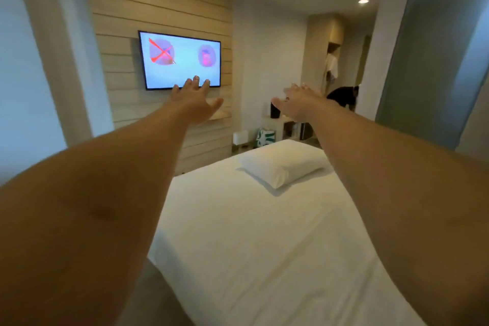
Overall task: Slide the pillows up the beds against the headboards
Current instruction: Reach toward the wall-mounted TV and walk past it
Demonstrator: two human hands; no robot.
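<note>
Pillow [284, 167] lies on bed [264, 246]; left hand [194, 103] and right hand [299, 104] spread, empty.

Before us a white-sheeted bed [264, 246] runs from near to far, with a plump white rectangular pillow [283, 165] lying on its far right part. On the slatted wooden wall panel [158, 2] at far left hangs a flat black-framed television [180, 59]. A low open shelf unit [288, 127] stands beyond the bed's far end.
</note>
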